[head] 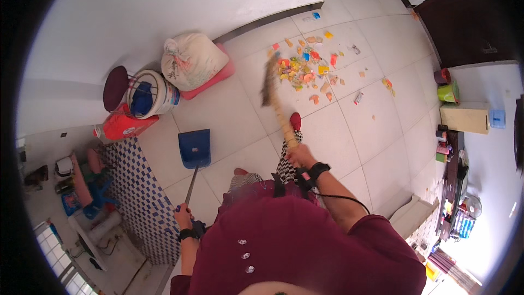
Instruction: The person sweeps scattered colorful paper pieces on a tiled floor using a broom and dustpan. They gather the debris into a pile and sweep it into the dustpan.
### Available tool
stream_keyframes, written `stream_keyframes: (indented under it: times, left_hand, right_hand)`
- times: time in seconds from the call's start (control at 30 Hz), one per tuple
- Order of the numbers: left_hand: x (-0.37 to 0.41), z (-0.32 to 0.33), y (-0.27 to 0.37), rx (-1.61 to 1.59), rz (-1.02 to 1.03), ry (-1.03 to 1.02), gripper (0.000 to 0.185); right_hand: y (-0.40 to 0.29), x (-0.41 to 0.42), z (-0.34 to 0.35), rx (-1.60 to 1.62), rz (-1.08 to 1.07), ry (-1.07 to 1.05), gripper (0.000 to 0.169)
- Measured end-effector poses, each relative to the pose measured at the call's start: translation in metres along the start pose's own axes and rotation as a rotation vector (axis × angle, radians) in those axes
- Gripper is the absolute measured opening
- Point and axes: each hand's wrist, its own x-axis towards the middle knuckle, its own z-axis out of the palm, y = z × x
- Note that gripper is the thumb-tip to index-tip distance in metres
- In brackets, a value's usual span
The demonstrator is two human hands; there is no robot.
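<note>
My right hand [302, 157] grips the pale, ringed handle of a broom [270, 82]. Its dark bristle head is blurred and meets the left side of a scattered heap of litter [301, 71]. Fruit peels, bits of paper and bright wrappers make up that heap on the tiles. Low on the left, my left hand [184, 215] is closed around the thin metal handle of a blue dustpan [195, 147]. The pan lies on the floor, well apart from the litter.
A tied white sack [192, 62] rests on a pink base by the wall. Beside it are a white bucket [157, 94] and a red jug [127, 123]. A blue wrapper [316, 15] and a small carton [358, 98] lie apart. Bins and a cabinet [464, 118] line the right wall.
</note>
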Motion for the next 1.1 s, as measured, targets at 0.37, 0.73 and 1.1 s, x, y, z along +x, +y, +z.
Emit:
stream_keyframes:
  times: [0.37, 0.73, 1.1]
  left_hand:
    - [-0.092, 0.13, 0.069, 0.075, -0.052, 0.179, 0.01]
    - [-0.129, 0.222, 0.094, 0.013, -0.122, 0.103, 0.02]
    - [-0.12, 0.231, 0.058, -0.063, -0.156, 0.067, 0.013]
  right_hand:
    - [-0.054, 0.132, -0.21, -1.374, -0.778, -0.186, 0.023]
    - [-0.203, 0.075, -0.318, 0.049, -0.162, 0.63, 0.062]
    - [-0.175, 0.113, -0.156, -0.04, 0.119, -0.156, 0.058]
